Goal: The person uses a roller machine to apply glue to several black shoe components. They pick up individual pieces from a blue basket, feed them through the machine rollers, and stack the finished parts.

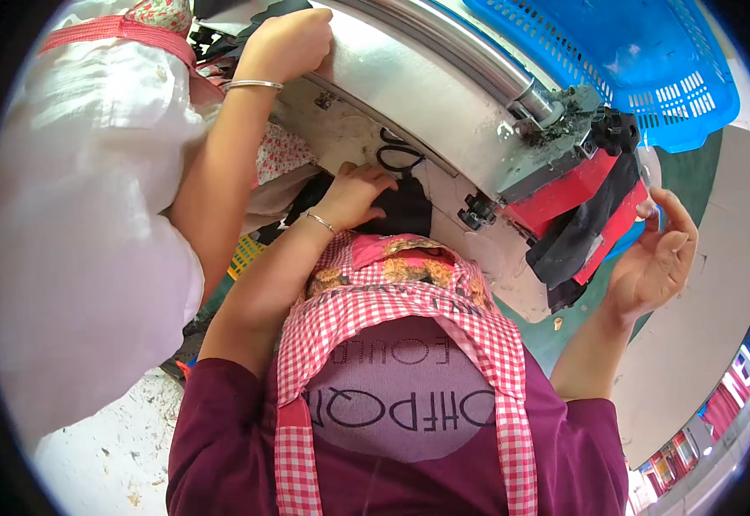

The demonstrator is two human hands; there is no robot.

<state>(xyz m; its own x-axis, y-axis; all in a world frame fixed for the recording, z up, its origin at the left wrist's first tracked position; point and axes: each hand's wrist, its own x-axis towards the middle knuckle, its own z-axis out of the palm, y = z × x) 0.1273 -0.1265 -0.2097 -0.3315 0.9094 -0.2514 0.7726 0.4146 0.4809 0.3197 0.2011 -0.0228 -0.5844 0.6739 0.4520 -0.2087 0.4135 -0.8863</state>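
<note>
Head view: a piece of black fabric (409,209) lies at the near edge of the machine, just in front of the person's apron. The left hand (358,191) is palm down over its left part, fingers bent and slightly spread; whether they pinch the cloth, I cannot tell. A thin bracelet (321,224) circles that wrist. Just beyond the fabric lie scissors with black loop handles (399,155).

The right hand (654,258) is raised beside the machine's right end, palm turned inward, fingers half-curled and parted, with no clear grip on anything; its fingertips are close to the red end casing (564,193). A black cloth strip (577,236) hangs over that casing. Two black knobs (478,211) stick out from this end, and a steel roller (478,56) runs along the pale metal plate (427,82).

At the upper left, a co-worker's hand (285,45), loosely closed, is at the far-left end of the plate; what it may hold is hidden. Behind the roller sits a blue perforated plastic basket (693,107). The person wears a red-and-white gingham apron (513,413) over a maroon shirt (220,447).
</note>
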